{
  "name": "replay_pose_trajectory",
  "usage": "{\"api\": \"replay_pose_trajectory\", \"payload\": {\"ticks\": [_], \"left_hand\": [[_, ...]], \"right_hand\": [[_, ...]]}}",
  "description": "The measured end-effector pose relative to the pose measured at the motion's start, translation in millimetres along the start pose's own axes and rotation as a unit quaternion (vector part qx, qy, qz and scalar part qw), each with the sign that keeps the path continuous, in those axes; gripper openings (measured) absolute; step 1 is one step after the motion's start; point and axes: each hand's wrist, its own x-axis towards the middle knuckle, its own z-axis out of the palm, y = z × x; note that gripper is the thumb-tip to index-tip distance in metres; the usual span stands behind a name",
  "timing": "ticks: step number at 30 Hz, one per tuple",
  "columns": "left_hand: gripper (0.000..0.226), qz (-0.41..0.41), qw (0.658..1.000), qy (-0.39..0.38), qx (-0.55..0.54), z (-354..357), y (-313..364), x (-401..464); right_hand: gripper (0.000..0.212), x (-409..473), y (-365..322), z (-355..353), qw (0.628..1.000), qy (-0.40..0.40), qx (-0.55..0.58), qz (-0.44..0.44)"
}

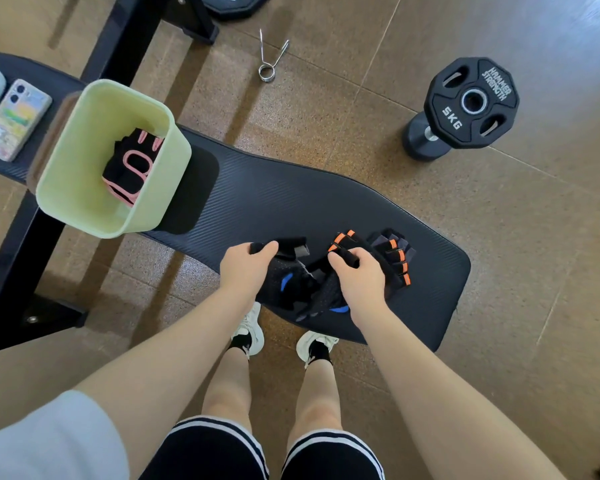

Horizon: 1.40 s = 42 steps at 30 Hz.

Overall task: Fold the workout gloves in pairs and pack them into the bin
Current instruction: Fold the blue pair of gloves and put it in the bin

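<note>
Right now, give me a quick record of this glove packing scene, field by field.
setting: black padded bench in a gym
bin: pale green bin on the bench, left of the hands
packed: pink-trimmed gloves inside the bin
left hand: left hand gripping a blue-accented glove
right hand: right hand gripping a black glove
waiting: orange-trimmed gloves on the bench, beside the right hand

Both bare forearms reach forward and down from the bottom of the view, angling in toward each other, with a pale short sleeve showing at the left shoulder. The left hand (pixel 246 270) is turned palm down, its fingers (pixel 269 247) curled closed around dark fabric at the far edge of the knuckles. The right hand (pixel 359 277) sits just beside it, also palm down, wrist slightly bent, its fingers (pixel 340 259) hooked and closed on dark material; the two hands are near but not touching.
</note>
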Motion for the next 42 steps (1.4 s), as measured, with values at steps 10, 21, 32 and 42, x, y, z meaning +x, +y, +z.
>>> {"api": "replay_pose_trajectory", "payload": {"ticks": [10,21,32,42], "left_hand": [[0.029,0.033,0.998,0.037,0.035,24,-2,-9],[0.025,0.148,0.981,-0.055,0.112,25,-1,-18],[0.022,0.027,0.978,-0.176,-0.109,-3,2,-14],[0.024,-0.052,0.947,-0.169,-0.269,-23,18,-25]], "right_hand": [[0.035,-8,-10,13,0.993,0.109,-0.040,0.034],[0.036,-13,-11,34,0.989,-0.028,-0.098,-0.103],[0.071,-17,-28,0,0.918,-0.381,0.044,-0.100],[0.054,-16,-21,-37,0.968,-0.226,0.103,-0.027]]}}
